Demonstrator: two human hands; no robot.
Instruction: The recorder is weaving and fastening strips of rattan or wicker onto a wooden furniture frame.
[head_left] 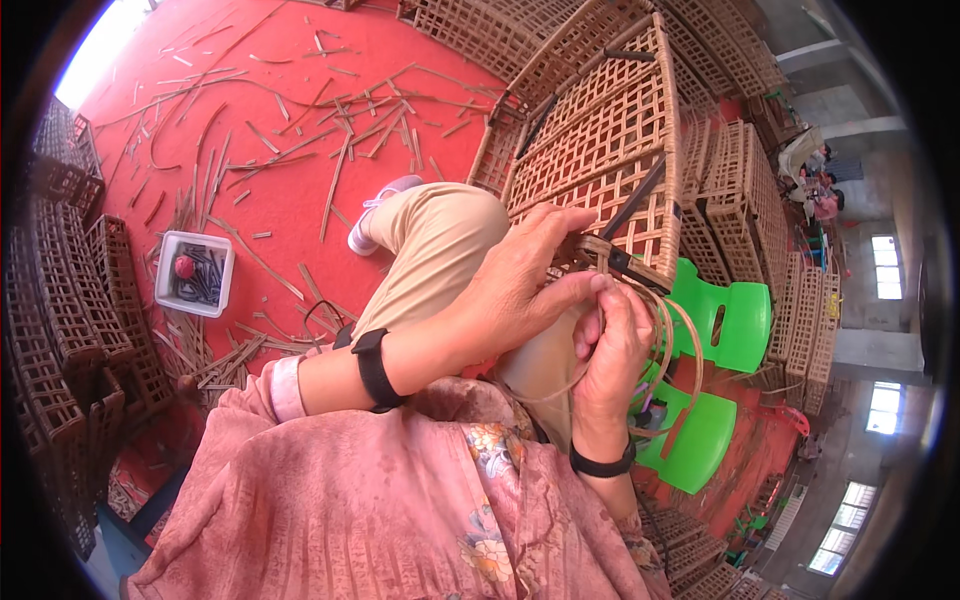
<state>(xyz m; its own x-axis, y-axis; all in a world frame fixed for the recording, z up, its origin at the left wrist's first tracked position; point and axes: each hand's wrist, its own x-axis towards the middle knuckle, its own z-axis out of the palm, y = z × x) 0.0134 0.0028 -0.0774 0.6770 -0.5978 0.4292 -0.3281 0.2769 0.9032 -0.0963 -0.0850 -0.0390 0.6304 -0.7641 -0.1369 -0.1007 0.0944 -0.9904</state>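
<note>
A woven cane lattice frame (600,140) rests against my knees, its lower corner at my hands. My left hand (520,285) grips that corner, fingers curled over the wrapped rim. My right hand (612,350) sits just under it, pinching a thin cane strip (670,330) that loops out to the right and back. Both wrists carry black bands. My bent leg in tan trousers (440,240) lies beneath the frame.
Loose cane strips (330,130) litter the red floor. A white tray (195,272) with dark nails and a red object sits at the left. Stacked lattice panels (70,330) line the left and the right (760,220). Green plastic chairs (730,320) stand at the right.
</note>
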